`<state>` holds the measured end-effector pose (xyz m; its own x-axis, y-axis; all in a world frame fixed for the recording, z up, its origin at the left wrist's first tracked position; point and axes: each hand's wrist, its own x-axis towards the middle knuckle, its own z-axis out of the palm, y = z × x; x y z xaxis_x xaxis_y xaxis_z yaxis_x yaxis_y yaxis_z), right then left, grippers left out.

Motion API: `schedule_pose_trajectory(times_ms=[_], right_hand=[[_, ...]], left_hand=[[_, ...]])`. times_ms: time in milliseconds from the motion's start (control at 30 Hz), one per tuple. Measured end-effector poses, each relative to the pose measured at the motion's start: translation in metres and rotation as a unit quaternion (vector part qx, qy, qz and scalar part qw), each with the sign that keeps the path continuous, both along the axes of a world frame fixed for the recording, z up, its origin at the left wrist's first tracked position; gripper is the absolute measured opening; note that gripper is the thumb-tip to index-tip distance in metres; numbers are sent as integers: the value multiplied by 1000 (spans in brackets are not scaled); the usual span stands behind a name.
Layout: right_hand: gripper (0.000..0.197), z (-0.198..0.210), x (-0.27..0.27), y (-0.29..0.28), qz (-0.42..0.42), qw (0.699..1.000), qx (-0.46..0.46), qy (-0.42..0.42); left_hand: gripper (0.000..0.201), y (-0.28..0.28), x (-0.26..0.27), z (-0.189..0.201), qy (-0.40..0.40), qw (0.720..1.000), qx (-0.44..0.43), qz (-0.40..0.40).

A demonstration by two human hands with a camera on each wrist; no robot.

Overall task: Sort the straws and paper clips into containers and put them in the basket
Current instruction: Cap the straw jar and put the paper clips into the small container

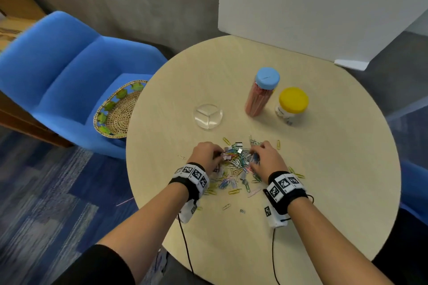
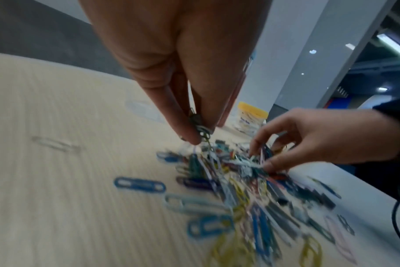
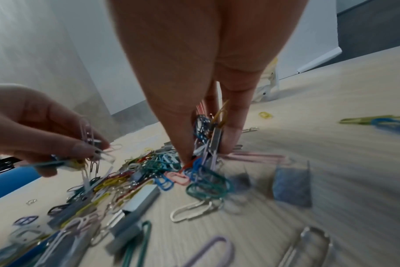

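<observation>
A heap of coloured paper clips [image 1: 236,164] lies on the round table [image 1: 324,192] between my hands. My left hand [image 1: 206,156] pinches a small bunch of clips [image 2: 202,131] between thumb and fingers at the heap's left side. My right hand [image 1: 264,157] pinches another bunch of clips [image 3: 208,130] at the right side. A tall jar with a blue lid [image 1: 261,92] holds pink straws. Beside it stands a jar with a yellow lid [image 1: 292,105]. A clear divided dish [image 1: 208,116] sits empty beyond the heap. The woven basket [image 1: 115,111] rests on a blue chair.
The blue chair [image 1: 64,71] stands left of the table, the basket on its seat. A white board [image 1: 312,7] rises behind the table's far edge. Loose clips [image 1: 234,192] and staple strips [image 3: 139,200] are scattered near the front. Cables hang from both wrists.
</observation>
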<state>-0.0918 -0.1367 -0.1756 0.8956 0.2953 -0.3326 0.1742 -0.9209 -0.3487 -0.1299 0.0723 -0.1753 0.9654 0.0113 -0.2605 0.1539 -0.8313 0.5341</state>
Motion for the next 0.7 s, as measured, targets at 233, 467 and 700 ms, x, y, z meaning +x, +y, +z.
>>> schedule_pose_trajectory(times_ms=[233, 467, 700], right_hand=[[14, 6, 8, 2, -45, 999, 19, -6], [12, 19, 12, 11, -124, 988, 83, 28], [10, 31, 16, 27, -116, 987, 108, 27]], left_hand=[[16, 48, 22, 33, -18, 994, -98, 43], [14, 75, 77, 46, -88, 984, -105, 118], [14, 78, 114, 33, -51, 993, -42, 95]])
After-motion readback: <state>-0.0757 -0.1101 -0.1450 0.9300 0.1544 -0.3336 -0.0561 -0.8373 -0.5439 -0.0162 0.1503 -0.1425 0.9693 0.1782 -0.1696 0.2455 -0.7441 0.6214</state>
